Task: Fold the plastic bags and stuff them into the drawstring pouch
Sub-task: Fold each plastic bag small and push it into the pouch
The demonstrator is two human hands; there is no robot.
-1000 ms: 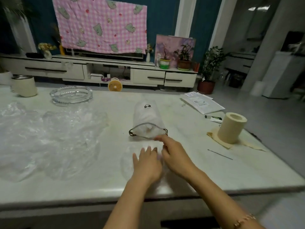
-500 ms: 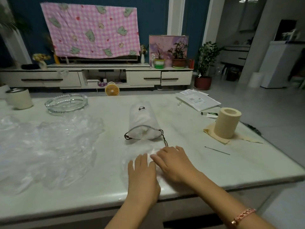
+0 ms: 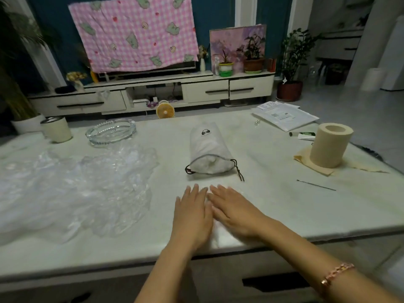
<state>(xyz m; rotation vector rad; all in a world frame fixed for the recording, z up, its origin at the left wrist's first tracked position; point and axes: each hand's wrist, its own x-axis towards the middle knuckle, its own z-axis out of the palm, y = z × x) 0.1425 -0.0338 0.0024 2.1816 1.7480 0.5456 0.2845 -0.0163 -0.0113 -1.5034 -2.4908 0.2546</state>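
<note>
A second ago the right hand (image 3: 234,211) was held up by the mouth of the pouch (image 3: 208,154), close to its cord (image 3: 239,172). Now it has been drawn back and laid flat next to the left hand (image 3: 192,213). The pouch has been left where it was. So the pouch is not being filled just now. It looks as if the work has been turned back to folding: a thin clear bag (image 3: 218,235) is being pressed flat on the table (image 3: 284,211) so that a neat fold can be made.

Both hands are open. The fingers are kept straight and close together, with the palms down on the bag. Nothing is gripped or pinched. The hands are laid side by side, and their inner edges touch or nearly touch. The fingertips are pointed away, toward the pouch. Both arms are stretched forward over the near edge of the table.

The bag is mostly hidden under the hands, near the front edge of the table. Only a pale bit can be seen between the wrists. The pouch is lying on its side just past the fingertips, with its open mouth turned toward the hands. Something white can be seen stuffed inside. A big pile (image 3: 87,184) of loose clear bags is spread out on the left, well apart from the hands, so much of the task is likely still to be done.
</note>
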